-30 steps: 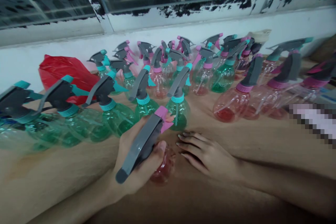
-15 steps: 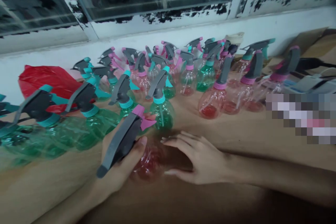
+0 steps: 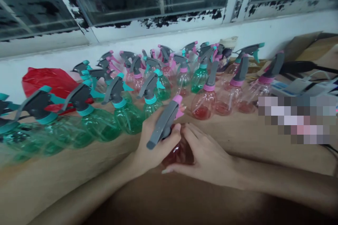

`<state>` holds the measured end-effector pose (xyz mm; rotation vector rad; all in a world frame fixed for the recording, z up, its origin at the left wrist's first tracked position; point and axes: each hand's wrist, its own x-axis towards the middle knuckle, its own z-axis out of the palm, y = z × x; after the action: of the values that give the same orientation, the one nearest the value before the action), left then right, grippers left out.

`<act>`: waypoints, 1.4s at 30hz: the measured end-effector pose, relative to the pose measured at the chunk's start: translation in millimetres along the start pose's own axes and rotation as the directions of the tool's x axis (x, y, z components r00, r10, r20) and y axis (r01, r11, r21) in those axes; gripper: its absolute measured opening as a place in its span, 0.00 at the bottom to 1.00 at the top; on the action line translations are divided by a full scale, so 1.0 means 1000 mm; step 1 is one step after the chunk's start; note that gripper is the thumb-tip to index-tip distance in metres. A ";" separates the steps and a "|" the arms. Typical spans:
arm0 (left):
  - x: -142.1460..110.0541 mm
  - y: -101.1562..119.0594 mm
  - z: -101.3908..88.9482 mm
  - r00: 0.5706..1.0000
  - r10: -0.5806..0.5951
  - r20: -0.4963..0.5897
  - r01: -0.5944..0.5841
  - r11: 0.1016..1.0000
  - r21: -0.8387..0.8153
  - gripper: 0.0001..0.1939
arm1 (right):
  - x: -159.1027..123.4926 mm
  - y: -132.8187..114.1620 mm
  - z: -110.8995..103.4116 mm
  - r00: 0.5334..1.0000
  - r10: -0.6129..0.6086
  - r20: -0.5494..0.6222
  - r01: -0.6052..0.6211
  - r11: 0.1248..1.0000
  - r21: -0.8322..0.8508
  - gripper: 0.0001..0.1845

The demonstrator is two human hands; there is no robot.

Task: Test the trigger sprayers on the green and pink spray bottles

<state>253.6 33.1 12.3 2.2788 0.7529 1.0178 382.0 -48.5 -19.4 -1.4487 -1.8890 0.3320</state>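
A spray bottle (image 3: 175, 154) with a clear pinkish-red body and a grey and pink trigger head stands close in front of me on the table. My left hand (image 3: 158, 140) is closed around its neck, just under the trigger head. Against the right side of the bottle's body curves my right hand (image 3: 211, 158), its thumb low at the front and its fingers over the upper part. The hands hide much of the bottle. Just beyond them stands a green spray bottle (image 3: 150, 105) with a teal collar.
Several green spray bottles (image 3: 102, 123) line the left side. Pink-collared spray bottles (image 3: 204, 103) stand to the right, with more behind along the wall. A red plastic bag (image 3: 52, 82) lies at the back left. At the far right are a cardboard box (image 3: 303, 47) and a pixelated patch.
My left hand has moved right with the red spray bottle, turning its head somewhat. The right hand, apart from the bottle before, has closed onto its body.
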 end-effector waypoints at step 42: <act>-0.087 -0.069 -0.020 0.881 -0.025 0.473 -0.235 0.843 0.483 0.23 | 0.052 0.051 -0.015 0.964 0.132 -0.229 -0.208 0.914 -0.348 0.32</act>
<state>170.4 27.9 -63.5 2.9125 0.7631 0.2677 424.3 12.8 -19.3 -1.8286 -1.7237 -0.0994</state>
